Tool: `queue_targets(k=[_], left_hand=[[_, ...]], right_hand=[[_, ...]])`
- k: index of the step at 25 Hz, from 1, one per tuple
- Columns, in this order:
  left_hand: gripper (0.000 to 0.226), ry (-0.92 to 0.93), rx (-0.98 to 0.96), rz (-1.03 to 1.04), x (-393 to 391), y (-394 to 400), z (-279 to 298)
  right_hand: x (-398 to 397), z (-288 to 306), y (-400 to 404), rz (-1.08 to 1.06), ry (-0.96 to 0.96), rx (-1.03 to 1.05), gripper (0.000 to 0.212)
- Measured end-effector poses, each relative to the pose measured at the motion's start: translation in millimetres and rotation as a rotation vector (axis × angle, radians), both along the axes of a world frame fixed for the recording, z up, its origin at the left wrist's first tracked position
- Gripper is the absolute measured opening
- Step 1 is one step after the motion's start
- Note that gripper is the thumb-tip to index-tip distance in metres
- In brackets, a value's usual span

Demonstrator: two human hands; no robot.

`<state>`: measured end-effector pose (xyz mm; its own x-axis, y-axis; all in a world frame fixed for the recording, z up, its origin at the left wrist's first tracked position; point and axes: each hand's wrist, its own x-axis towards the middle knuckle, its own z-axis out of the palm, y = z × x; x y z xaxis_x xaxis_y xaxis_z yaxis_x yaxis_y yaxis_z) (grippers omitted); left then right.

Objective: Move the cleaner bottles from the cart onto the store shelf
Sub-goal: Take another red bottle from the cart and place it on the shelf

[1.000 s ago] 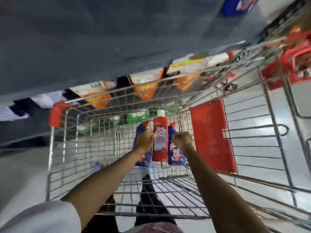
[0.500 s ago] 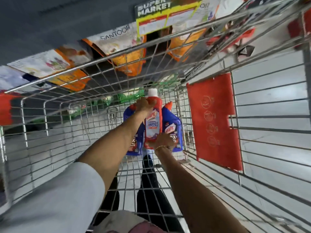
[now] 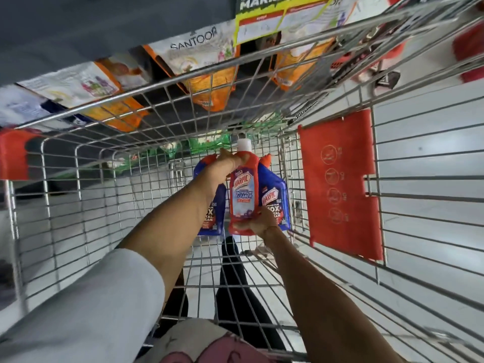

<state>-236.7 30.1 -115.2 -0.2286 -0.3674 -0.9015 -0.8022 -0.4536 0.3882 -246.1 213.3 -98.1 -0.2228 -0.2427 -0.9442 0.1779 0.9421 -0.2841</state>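
You're reaching deep into the wire cart (image 3: 110, 205), mesh walls close on both sides and its top rim overhead. Your left hand (image 3: 222, 171) is closed around the neck of the red Harpic bathroom cleaner bottle (image 3: 242, 195), just below its white cap (image 3: 244, 144). Your right hand (image 3: 259, 221) cups the base. Two blue Harpic bottles (image 3: 275, 203) stand just behind it, against the far wall.

**What the shopper is wearing**

The person's left arm (image 3: 167, 231) comes out of a loose white sleeve (image 3: 86, 310) that ends near the elbow — the forearm below it is bare. The right arm (image 3: 314, 289) is bare as far as it shows, with a thin bangle (image 3: 271, 228) at the wrist. Lower down there is pink, patterned fabric (image 3: 209, 347) and dark trousers (image 3: 233, 284).
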Motion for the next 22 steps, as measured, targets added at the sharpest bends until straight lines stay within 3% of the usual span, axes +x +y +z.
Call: queue_targets(k=[2,5,9,15,19,22], left_hand=[[0.102,0.083,0.045,0.055,9,3,18],[0.054,0.204,0.071,0.083,12,7,72],[0.044,0.448,0.039,0.078,15,11,146],[0.024,0.784,-0.297,0.181,65,-27,299],[0.02,0.969,-0.452,0.257,125,-74,390],[0.017,1.066,-0.562,0.287,172,-108,438]], right_hand=[[-9,20,8,0.005,-0.105,-0.083,0.068],[-28,53,5,0.125,-0.215,-0.217,0.058],[-42,105,-12,0.296,-0.196,-0.273,0.059],[-31,226,-72,0.457,-0.074,-0.532,0.068],[0,309,-132,0.561,-0.037,-0.711,0.054],[31,343,-181,0.506,0.033,-0.861,0.058]])
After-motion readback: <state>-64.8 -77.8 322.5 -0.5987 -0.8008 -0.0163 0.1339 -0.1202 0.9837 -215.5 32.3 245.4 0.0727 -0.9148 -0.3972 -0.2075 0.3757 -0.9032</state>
